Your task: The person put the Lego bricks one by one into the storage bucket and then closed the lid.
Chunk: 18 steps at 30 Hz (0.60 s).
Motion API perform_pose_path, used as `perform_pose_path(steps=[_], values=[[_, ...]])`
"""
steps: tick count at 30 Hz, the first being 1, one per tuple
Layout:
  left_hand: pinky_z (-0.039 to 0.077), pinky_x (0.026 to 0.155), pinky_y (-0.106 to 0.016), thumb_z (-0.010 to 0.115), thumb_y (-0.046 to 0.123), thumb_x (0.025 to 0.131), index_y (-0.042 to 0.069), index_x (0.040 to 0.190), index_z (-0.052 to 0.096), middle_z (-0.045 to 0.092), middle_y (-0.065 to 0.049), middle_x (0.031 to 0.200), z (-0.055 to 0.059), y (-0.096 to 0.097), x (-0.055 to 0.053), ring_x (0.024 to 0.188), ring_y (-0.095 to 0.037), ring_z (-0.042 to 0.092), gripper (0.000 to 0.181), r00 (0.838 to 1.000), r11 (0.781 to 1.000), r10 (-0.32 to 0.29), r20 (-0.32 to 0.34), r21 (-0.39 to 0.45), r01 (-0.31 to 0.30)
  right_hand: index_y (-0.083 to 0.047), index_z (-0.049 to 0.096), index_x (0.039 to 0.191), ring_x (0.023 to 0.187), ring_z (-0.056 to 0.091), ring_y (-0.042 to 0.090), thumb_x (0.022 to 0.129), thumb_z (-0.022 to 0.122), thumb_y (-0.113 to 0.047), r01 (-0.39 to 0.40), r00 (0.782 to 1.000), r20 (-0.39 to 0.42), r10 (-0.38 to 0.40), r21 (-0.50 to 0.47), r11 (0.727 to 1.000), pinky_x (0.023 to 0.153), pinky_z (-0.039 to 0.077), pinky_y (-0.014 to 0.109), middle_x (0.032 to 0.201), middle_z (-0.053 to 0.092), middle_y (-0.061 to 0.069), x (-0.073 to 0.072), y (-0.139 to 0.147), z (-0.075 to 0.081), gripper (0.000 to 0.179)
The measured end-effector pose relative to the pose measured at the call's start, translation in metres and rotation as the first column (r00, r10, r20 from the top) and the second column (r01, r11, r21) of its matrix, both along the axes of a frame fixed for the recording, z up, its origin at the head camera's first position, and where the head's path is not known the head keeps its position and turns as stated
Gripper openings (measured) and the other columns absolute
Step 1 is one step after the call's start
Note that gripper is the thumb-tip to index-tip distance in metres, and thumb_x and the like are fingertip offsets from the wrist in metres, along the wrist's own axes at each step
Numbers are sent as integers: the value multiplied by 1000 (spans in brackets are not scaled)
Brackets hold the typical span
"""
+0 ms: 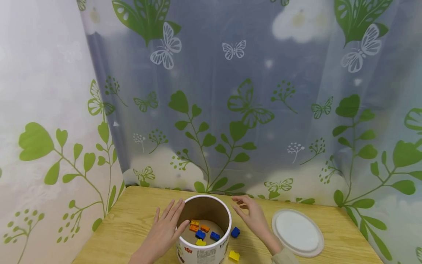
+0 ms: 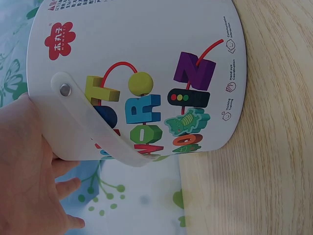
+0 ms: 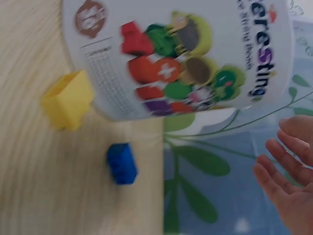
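Observation:
A white round bucket [image 1: 205, 253] stands upright with several orange, blue and yellow toy bricks [image 1: 200, 234] on its inside floor. My left hand [image 1: 163, 229] lies against the bucket's left rim, fingers extended and thumb over the edge. In the left wrist view, the palm is beside the bucket's printed wall and its white handle [image 2: 105, 127]. My right hand [image 1: 252, 216] is raised to the right of the bucket, fingers loosely bent and holding nothing. Below it on the table lie a blue brick [image 1: 235, 232] and a yellow brick [image 1: 234, 256].
A round white lid [image 1: 298, 233] lies flat on the wooden table [image 1: 132, 209], right of my right forearm. Behind the table's back edge hangs a patterned curtain [image 1: 204, 73] with green leaves and butterflies; similar fabric covers the left side.

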<state>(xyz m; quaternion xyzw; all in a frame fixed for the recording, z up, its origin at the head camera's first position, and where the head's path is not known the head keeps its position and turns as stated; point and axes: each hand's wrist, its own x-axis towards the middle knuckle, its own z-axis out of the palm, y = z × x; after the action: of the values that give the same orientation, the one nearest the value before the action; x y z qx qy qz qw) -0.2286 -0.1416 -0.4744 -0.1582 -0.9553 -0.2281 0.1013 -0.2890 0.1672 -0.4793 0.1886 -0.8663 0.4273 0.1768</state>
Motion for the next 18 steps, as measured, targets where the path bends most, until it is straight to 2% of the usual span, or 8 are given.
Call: perform_pose_path(steps=[6,10,14,18], values=[[11,118,-70,43,55,105,12,159,36,33,-5,164,1,0,0,153,-31,24,69,1000,1000,2,5,-4,-2,-8,72,116,99,68,30,91,75,-9,-33,999,40,29,104,994,84,59,45,113,71,7,-3,9,-18,25],[10,118,-70,43,55,105,12,159,36,33,-5,164,0,0,1,153,-31,24,69,1000,1000,2,3,-4,-2,-5,71,116,98,67,33,90,76,-8,-90,995,54,83,152,984,82,59,44,112,69,10,-5,14,-29,26],[11,117,-71,43,55,105,12,159,36,33,-4,164,0,0,1,153,-30,24,68,1000,1000,1,1,-3,-1,-2,70,114,97,67,36,90,76,-7,-181,982,89,167,191,965,79,60,43,110,68,13,-7,19,-36,26],[11,118,-71,42,55,105,13,159,35,33,-4,165,1,0,1,154,-30,23,69,1000,1000,-1,11,-5,1,-1,70,113,98,66,40,88,77,-6,-264,961,144,235,242,934,79,60,43,110,67,16,-8,23,-44,27]])
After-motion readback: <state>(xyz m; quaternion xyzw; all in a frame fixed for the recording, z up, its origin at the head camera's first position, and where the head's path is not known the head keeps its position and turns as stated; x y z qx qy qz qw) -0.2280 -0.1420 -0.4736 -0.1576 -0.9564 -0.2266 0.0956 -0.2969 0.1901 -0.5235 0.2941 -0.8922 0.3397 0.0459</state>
